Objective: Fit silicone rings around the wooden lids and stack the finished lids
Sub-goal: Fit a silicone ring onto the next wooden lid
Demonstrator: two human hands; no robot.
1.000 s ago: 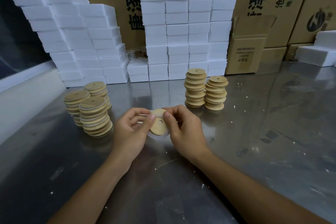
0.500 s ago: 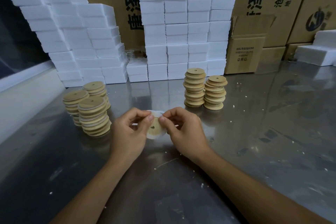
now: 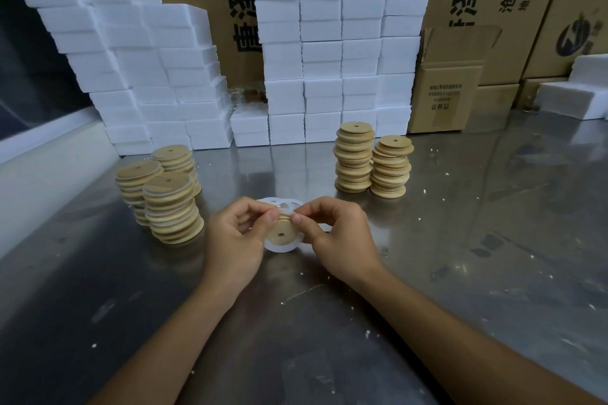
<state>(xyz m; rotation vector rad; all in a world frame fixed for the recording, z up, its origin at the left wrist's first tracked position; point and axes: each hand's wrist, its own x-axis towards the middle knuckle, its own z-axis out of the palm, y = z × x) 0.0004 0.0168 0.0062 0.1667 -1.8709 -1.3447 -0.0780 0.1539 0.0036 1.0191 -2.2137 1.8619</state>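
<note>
A round wooden lid [image 3: 281, 233] with a small centre hole is held upright between both hands over the metal table [image 3: 460, 240]. A translucent white silicone ring [image 3: 279, 248] wraps its lower rim. My left hand [image 3: 235, 240] and my right hand [image 3: 339, 237] pinch the ring and lid at the top edge with thumbs and forefingers. Loose white silicone rings [image 3: 276, 202] lie on the table just behind my fingers. Three stacks of ringed lids [image 3: 171, 204] stand at the left. Two stacks of plain wooden lids [image 3: 371, 164] stand behind and to the right.
Walls of white foam blocks [image 3: 329, 43] rise at the back and back left. Cardboard boxes [image 3: 450, 85] line the back right, with more foam [image 3: 579, 92] at the far right. White crumbs dot the table.
The lid has sunk lower between my hands and tipped so its face points at me. The ring has spread around its lower rim, and my fingertips have met at the top edge.
</note>
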